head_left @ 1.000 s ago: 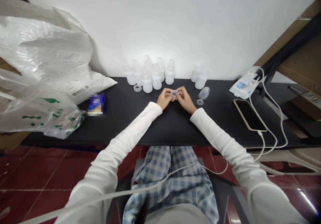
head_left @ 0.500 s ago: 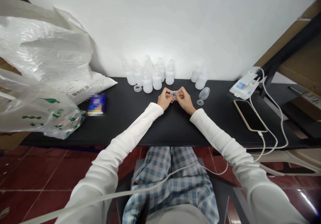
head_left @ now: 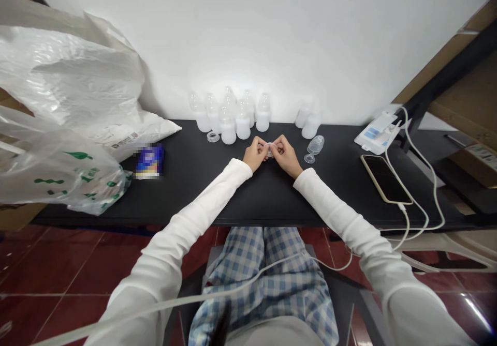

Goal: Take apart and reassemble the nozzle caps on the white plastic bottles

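Between the fingertips of both hands is a translucent bottle collar ring (head_left: 270,145), held just above the black table. My left hand (head_left: 255,153) pinches its left side, and my right hand (head_left: 285,154) pinches its right side; the fingers cover part of it. Behind my hands stand several white baby bottles (head_left: 243,123) with clear domed caps. A loose ring (head_left: 213,137) lies beside the front bottles. To the right of my hands, a clear cap (head_left: 316,144) rests on its side near a small clear disc-like piece (head_left: 309,158).
Two white bottles (head_left: 309,127) stand right of the group, by the wall. Plastic bags (head_left: 70,92) and a blue packet (head_left: 149,160) occupy the left. On the right are a phone (head_left: 386,179) with a charging cable and a white power strip (head_left: 376,133). A cable crosses the lap.
My fingers have shifted slightly on the ring, with the thumbs closer together over it. The ring looks tilted a little differently. Everything else on the table stays in place.
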The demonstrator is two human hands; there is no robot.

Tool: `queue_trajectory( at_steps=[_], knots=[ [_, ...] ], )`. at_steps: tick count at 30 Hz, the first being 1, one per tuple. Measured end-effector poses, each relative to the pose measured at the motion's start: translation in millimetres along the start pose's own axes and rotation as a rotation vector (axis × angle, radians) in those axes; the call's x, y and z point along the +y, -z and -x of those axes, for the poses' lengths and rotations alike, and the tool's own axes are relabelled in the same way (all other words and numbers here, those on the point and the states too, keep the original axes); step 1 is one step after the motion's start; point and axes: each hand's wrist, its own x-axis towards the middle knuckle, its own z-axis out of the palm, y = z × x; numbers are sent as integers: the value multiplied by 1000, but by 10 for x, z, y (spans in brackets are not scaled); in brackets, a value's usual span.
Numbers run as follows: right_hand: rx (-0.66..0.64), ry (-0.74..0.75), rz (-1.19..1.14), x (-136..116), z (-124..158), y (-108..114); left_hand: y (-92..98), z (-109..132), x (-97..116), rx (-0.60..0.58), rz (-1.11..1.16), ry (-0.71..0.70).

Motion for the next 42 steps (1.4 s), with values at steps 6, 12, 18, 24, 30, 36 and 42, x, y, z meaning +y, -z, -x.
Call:
queue_trajectory(
  at_steps=[6, 12, 18, 24, 30, 36, 42],
  knots=[
    [-9, -18, 11, 18, -9, 2, -21, -29, -52, 11, -2, 14],
    [-50, -50, -73, 46, -33, 49, -15, -59, -55, -19, 138, 77],
    [-15, -29, -62, 38, -27, 33, -13, -53, -70, 4, 82, 46],
    [9, -5, 13, 29, -17, 3, -9, -51, -92, 14, 36, 34],
    [-5, -38, -170, 114, -40, -27, 28, -121, -114, 44, 219, -3],
    [-93, -145, -273, 99, -67, -35, 67, -151, -47, 40, 247, -149],
    [170, -10, -134, -38, -40, 10, 21, -139, -85, 38, 285, -44]
  ],
)
